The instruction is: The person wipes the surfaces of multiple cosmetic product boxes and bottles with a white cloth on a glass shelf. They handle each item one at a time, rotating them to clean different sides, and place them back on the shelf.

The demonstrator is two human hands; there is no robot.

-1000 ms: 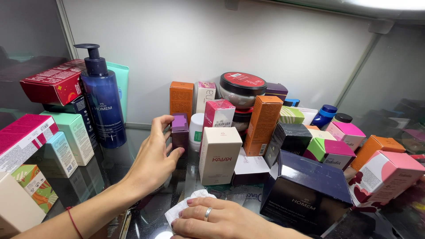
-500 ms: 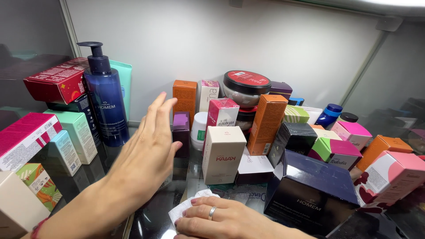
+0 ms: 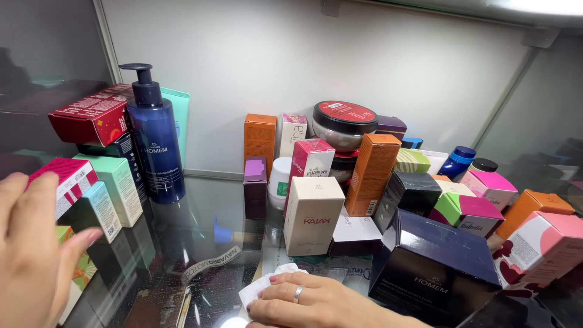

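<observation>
My right hand (image 3: 316, 302), with a ring on one finger, lies flat on a white cloth (image 3: 262, 287) pressed against the glass shelf (image 3: 182, 243) at the bottom centre. My left hand (image 3: 33, 255) is raised at the far left, fingers apart, holding nothing, close to the pink and mint boxes (image 3: 91, 194). A cream box (image 3: 313, 215) stands upright just beyond my right hand. A small purple box (image 3: 255, 186) stands behind it, next to a white jar (image 3: 279, 181).
A tall blue pump bottle (image 3: 156, 143) stands at the left with a red box (image 3: 91, 115) beside it. Orange boxes (image 3: 371, 175), a round red-lidded tub (image 3: 344, 124), a large dark blue box (image 3: 434, 267) and several coloured boxes crowd the right. A white wall closes the back.
My left hand has let go of the small purple box and drawn back to the far left. The right hand stays on the cloth.
</observation>
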